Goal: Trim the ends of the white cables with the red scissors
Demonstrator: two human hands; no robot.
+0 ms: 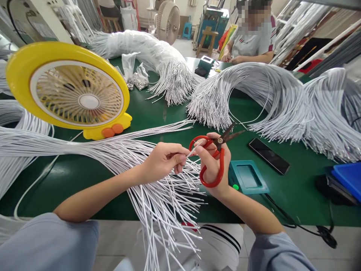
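Note:
Between the fingertips of my left hand [166,162] is pinched a single white cable [194,149], its end pointing up to the right. My right hand [216,165] carries red-handled scissors [220,140] around its palm, the blades parted and pointing away to the right. My right thumb and forefinger also meet at the cable's end. Under my left arm a fanned bundle of white cables [160,195] spreads over the table and hangs off its front edge.
A yellow fan [124,86] stands at left on the green table [70,184]. Large cable coils [282,90] lie at the back right. Right of my hands are a teal box [249,177] and a phone [269,156]. A co-worker [251,41] sits opposite.

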